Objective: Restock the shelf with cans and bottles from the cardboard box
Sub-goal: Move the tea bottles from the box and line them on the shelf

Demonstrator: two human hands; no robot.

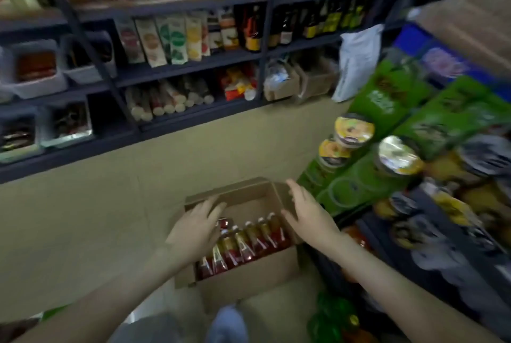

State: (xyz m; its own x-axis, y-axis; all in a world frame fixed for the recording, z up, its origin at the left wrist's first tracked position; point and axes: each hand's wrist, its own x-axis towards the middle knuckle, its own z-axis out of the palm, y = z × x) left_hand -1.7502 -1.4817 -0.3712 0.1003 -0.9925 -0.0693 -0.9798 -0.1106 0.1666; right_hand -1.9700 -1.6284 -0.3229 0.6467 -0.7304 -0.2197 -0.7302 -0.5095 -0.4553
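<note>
Bottles line the cardboard box under left hand and right hand, fingers spread.

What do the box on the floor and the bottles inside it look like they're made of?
The cardboard box looks like plain brown cardboard, matte, with folded flaps and creased edges. The bottles look clear and glossy, red contents showing through; plastic or glass, the blur leaves that open.
</note>
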